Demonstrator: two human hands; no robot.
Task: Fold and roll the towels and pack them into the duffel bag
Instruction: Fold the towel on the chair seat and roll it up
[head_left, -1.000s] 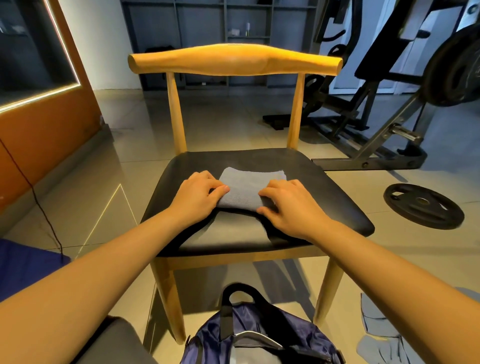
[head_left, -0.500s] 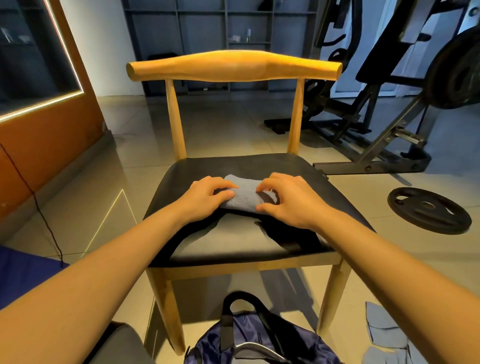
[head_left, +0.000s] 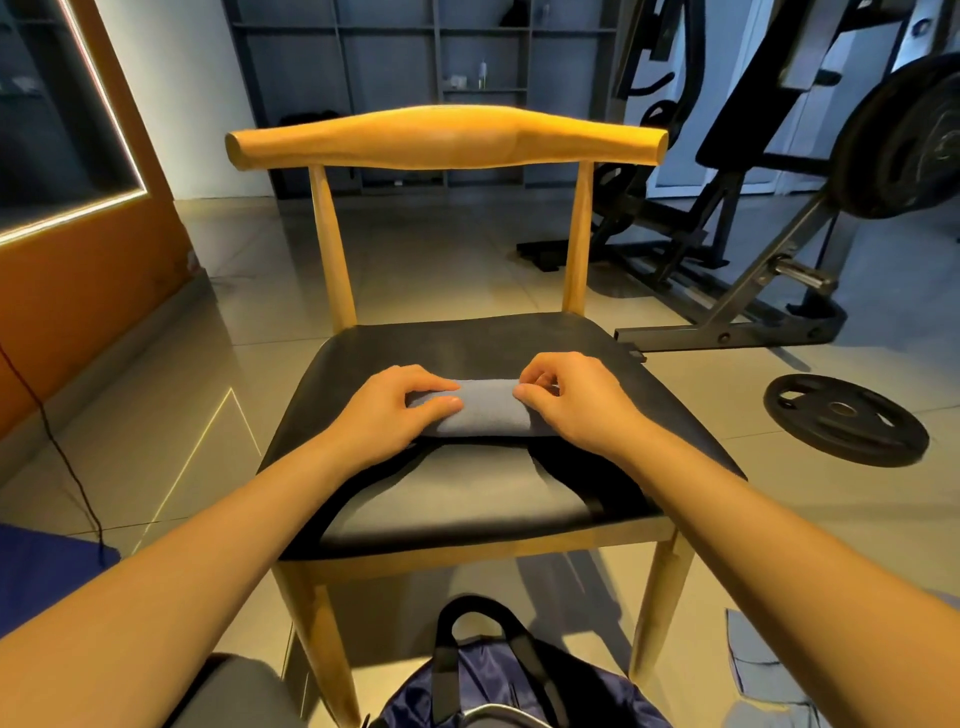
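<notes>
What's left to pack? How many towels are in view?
3: a rolled towel on the chair seat, gripped by left hand and right hand; seemingly two floor towels at right, partly cropped. The duffel bag may hide more.

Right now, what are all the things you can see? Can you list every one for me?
grey rolled towel: one, grey, on the chair seat between the hands
wooden chair with black padded seat: one, tan and black, centre
navy duffel bag with black handles: one, navy, floor in front of the chair
black round weight plate: one, black, floor at right
black weight machine: one, black, behind at right
pale grey cloths: count unclear, floor at lower right
grey shelf unit: one, grey, back wall
orange wall panel: one, orange, left
left hand: one, holds the towel's left end
right hand: one, pinches the towel's right end
</notes>
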